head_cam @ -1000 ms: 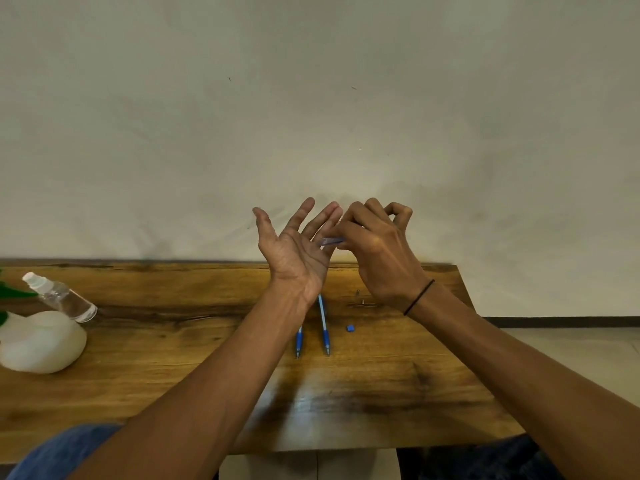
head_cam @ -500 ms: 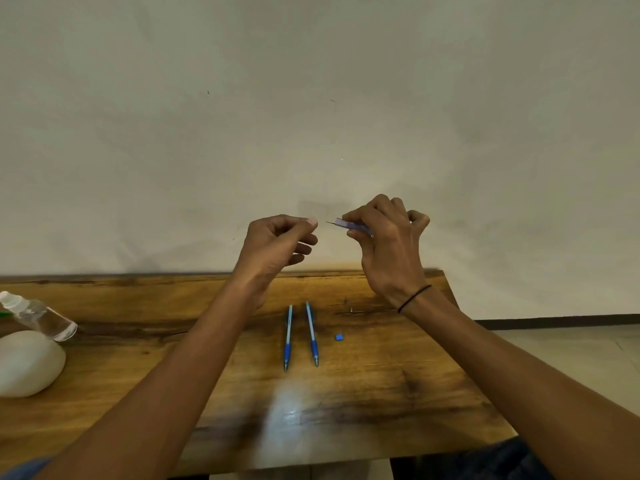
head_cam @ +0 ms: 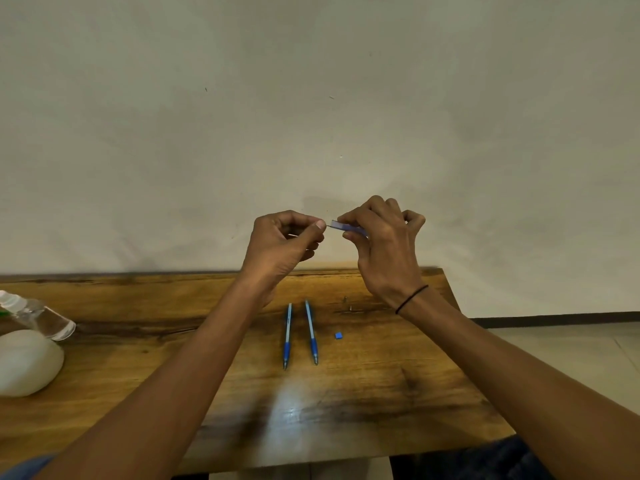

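1. A plain off-white wall (head_cam: 311, 98) fills the upper half of the view. It is matte and unevenly shaded, with a few small dark specks (head_cam: 206, 89) on it.
2. A wooden table (head_cam: 138, 344) stands against that wall. Its top is warm brown with dark grain streaks, and its right edge angles outward toward the front.
3. To the right of the table, a dark baseboard (head_cam: 554, 318) runs along the foot of the wall.
4. Below the baseboard lies a pale tiled floor (head_cam: 571, 351) with faint joint lines.
5. The light is soft and even, and it leaves a bright sheen (head_cam: 289, 407) on the varnished tabletop near the front middle.
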`<state>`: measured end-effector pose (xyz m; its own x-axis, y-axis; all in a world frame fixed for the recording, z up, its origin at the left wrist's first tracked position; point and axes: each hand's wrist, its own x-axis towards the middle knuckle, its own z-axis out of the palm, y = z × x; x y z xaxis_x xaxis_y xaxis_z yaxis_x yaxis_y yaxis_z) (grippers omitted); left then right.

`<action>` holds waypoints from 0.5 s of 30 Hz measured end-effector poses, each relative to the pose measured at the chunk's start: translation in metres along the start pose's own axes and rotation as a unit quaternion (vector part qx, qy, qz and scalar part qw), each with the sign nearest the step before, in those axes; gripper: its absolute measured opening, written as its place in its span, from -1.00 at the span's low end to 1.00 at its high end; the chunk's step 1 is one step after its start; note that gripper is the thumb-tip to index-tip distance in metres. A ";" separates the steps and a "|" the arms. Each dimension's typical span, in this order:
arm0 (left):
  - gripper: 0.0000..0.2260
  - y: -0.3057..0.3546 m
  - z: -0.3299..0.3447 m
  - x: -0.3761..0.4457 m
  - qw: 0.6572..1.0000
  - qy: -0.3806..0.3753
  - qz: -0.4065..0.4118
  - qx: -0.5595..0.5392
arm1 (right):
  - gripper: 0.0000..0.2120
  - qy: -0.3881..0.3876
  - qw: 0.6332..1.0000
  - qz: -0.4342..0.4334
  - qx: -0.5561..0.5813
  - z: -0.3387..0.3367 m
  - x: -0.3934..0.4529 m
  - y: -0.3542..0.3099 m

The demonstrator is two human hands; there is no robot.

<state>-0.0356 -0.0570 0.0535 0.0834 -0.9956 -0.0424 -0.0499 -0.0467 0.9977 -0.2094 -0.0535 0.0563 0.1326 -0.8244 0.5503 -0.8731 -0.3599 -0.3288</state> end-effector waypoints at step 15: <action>-0.94 0.004 -0.013 0.000 0.998 0.004 0.018 0.058 | -0.81 -0.013 1.000 0.007 -0.001 -0.003 0.000 -0.002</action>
<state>-0.0226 -0.0561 0.0580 0.0883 -0.9961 -0.0049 -0.1685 -0.0198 0.9855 -0.2091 -0.0511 0.0590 0.1315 -0.8403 0.5259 -0.8762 -0.3467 -0.3349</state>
